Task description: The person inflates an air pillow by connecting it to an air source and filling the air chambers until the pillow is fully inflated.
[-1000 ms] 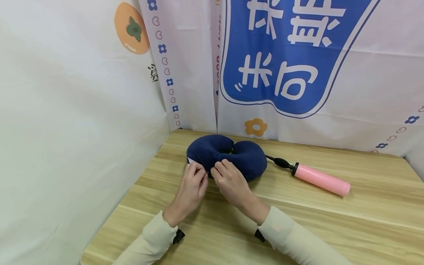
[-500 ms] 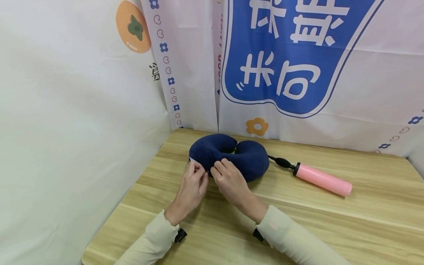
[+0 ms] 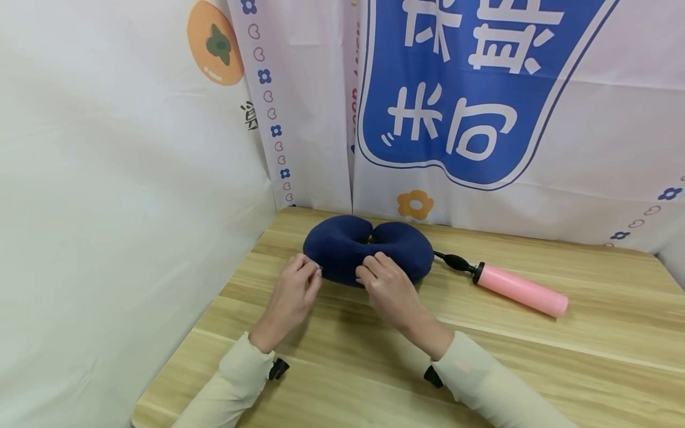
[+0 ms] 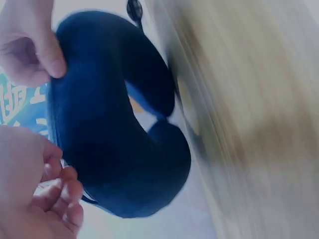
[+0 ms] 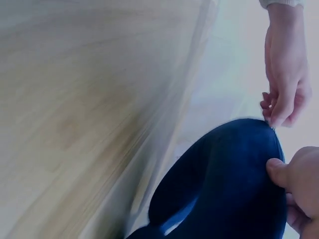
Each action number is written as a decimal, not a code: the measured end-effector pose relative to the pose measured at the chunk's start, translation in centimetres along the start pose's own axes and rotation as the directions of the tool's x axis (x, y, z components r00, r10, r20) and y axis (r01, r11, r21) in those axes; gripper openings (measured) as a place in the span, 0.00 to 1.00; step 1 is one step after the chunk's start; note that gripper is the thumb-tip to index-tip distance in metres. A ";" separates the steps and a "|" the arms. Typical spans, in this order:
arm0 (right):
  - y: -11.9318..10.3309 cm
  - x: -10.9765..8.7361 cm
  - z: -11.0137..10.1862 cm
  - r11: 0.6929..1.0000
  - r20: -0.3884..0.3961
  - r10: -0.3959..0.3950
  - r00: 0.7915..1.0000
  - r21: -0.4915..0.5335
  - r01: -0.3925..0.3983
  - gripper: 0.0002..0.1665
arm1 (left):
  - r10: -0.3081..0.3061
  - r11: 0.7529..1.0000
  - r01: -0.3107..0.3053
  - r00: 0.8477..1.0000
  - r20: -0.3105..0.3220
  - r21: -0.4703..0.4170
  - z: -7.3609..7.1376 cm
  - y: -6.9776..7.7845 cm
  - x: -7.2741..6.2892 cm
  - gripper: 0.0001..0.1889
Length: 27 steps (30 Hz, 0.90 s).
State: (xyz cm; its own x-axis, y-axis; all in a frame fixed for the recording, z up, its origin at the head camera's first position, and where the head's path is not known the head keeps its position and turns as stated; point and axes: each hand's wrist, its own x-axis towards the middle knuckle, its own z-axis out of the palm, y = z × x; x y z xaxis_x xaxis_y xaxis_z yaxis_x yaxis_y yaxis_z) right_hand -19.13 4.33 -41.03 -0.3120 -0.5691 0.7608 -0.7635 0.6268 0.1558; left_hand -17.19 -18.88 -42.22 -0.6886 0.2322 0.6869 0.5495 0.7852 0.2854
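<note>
A navy U-shaped neck pillow lies toward the back of the table in the head view, its curved back facing me. My left hand is at the pillow's left front edge, thumb and fingers pinching a small metallic zipper pull. Along that edge the zipper seam shows in the left wrist view, with a bit of white beside the left fingers. Farther right on the same edge, my right hand grips the pillow fabric; in the right wrist view its thumb presses on the top side.
A pink hand pump with a black nozzle lies right of the pillow, the nozzle's tip reaching the pillow's side. The wood-grain table meets a printed curtain behind and a white sheet on the left.
My left hand has slid left along the pillow's edge, and the white patch there has shrunk from view. My right hand has shifted a little right. The pump stays where it was.
</note>
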 end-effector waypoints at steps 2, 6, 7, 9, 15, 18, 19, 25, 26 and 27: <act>0.1 -0.3 -0.2 1.000 0.003 0.014 1.000 0.007 -0.014 0.06 | 0.011 1.000 -0.011 1.000 0.017 -0.014 -0.1 0.1 -0.2 0.07; -0.2 -0.3 -0.4 1.000 0.030 0.017 0.999 -0.001 -0.017 0.10 | 0.014 1.000 -0.014 1.000 0.002 -0.021 0.0 0.5 -0.3 0.06; -0.3 -0.3 -0.3 1.000 0.036 0.006 0.999 -0.013 -0.005 0.12 | 0.018 1.000 -0.018 1.000 -0.012 -0.023 0.1 0.7 -0.3 0.06; -0.7 -0.2 0.1 0.998 0.037 -0.023 0.999 -0.058 0.025 0.16 | 0.031 0.999 -0.032 0.999 -0.037 -0.028 0.3 1.1 -0.3 0.08; -1.2 0.0 1.6 0.987 -0.008 -0.044 0.999 -0.155 0.043 0.13 | 0.049 0.997 -0.052 0.997 -0.053 -0.049 0.7 2.0 -0.5 0.13; -1.2 0.2 2.0 0.986 0.002 -0.033 0.999 -0.161 0.033 0.09 | 0.027 0.999 -0.028 0.999 -0.030 -0.045 0.7 1.8 -0.6 0.12; -1.2 0.3 2.1 0.986 0.015 -0.029 0.999 -0.161 0.031 0.10 | 0.018 0.999 -0.019 1.000 -0.025 -0.045 0.7 1.6 -0.6 0.12; -1.0 0.9 2.1 0.989 0.035 -0.020 0.999 -0.145 0.025 0.06 | -0.020 0.998 0.017 0.999 -0.043 -0.053 0.4 1.0 -0.9 0.15; -1.0 1.1 2.1 0.988 0.030 -0.039 0.999 -0.147 0.043 0.06 | -0.009 0.998 0.006 0.999 -0.041 -0.055 0.4 1.0 -0.9 0.14; -1.0 1.3 2.1 0.986 0.026 -0.061 0.998 -0.153 0.064 0.08 | 0.010 0.998 -0.012 0.999 -0.034 -0.059 0.4 1.1 -0.8 0.13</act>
State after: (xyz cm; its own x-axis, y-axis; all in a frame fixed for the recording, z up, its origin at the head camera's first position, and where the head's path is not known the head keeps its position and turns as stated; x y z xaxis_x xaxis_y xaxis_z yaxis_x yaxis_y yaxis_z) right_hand -20.02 1.85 -41.53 -0.2799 -0.6200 0.7330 -0.6864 0.6630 0.2987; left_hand -16.23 -17.96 -42.72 -0.6665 0.2210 0.7119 0.5848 0.7473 0.3155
